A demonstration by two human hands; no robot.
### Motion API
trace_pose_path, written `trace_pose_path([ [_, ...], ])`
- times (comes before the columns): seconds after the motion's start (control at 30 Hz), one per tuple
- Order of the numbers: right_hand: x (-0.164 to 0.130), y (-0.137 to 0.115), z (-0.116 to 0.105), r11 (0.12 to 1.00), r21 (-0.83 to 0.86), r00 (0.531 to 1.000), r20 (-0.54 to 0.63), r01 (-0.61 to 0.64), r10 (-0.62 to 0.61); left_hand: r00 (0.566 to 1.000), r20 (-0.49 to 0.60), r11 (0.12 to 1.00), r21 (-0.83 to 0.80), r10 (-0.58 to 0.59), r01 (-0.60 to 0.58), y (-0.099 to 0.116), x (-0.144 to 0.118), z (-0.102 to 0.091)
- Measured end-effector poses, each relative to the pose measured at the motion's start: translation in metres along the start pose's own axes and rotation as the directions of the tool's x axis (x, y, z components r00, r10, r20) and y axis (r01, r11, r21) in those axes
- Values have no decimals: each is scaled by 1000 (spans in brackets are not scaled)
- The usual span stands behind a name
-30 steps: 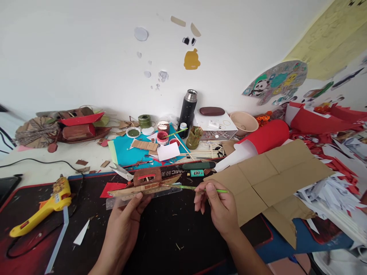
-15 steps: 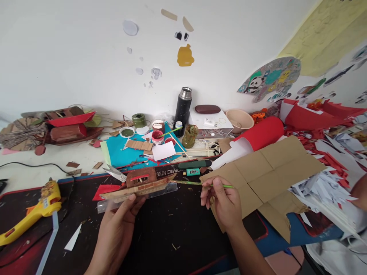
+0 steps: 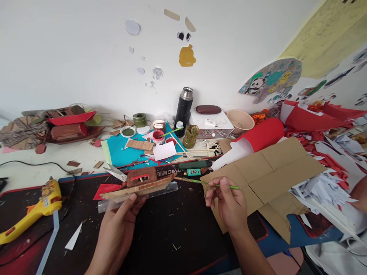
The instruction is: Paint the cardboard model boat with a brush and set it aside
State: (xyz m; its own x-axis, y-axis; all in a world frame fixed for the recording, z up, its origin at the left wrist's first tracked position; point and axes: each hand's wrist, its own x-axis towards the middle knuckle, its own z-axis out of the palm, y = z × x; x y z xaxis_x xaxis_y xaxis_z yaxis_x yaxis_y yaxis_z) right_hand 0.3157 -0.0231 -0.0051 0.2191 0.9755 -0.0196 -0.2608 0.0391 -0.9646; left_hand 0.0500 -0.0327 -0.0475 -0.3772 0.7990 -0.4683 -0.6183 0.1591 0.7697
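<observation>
My left hand [image 3: 123,214] grips a small cardboard model boat [image 3: 151,187] by its near side, the thumb along the hull. Part of the hull is painted brown. A clear plastic strip [image 3: 107,206] shows just under and behind the boat. In my right hand [image 3: 229,202], a thin green paintbrush [image 3: 197,181] is pinched between thumb and fingers. Its tip points left and reaches the boat's right end; whether it touches cannot be made out. Behind the boat lie scissors [image 3: 117,173] and a brown cabin-like piece [image 3: 140,175].
A yellow glue gun [image 3: 43,210] lies at left. Paint pots [image 3: 158,137], a murky water jar [image 3: 190,136] and a black thermos [image 3: 183,109] stand at the back. Cardboard sheets [image 3: 269,172] cover the right side. Other model boats [image 3: 70,131] sit at far left.
My right hand has shifted slightly right with the paintbrush, its tip moving up along the hull to the boat's right end. My left hand holds the boat nearly still.
</observation>
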Motion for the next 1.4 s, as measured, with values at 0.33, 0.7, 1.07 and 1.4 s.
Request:
trace_pose_path([
  [0.33,-9,3,19,1000,-20,970,244,14,-9,1000,13,1000,20,14,-14,-1,-2,0],
  [0.7,-5,5,10,998,-56,981,196,-2,13,1000,3,1000,9,15,-15,-1,-1,-1],
  [1.07,-4,5,1,1000,-24,999,54,3,-2,1000,0,1000,19,10,-10,-2,-1,0],
  [1.4,0,7,4,996,-82,998,55,-18,23,1000,12,999,33,24,-25,-1,-2,-1],
])
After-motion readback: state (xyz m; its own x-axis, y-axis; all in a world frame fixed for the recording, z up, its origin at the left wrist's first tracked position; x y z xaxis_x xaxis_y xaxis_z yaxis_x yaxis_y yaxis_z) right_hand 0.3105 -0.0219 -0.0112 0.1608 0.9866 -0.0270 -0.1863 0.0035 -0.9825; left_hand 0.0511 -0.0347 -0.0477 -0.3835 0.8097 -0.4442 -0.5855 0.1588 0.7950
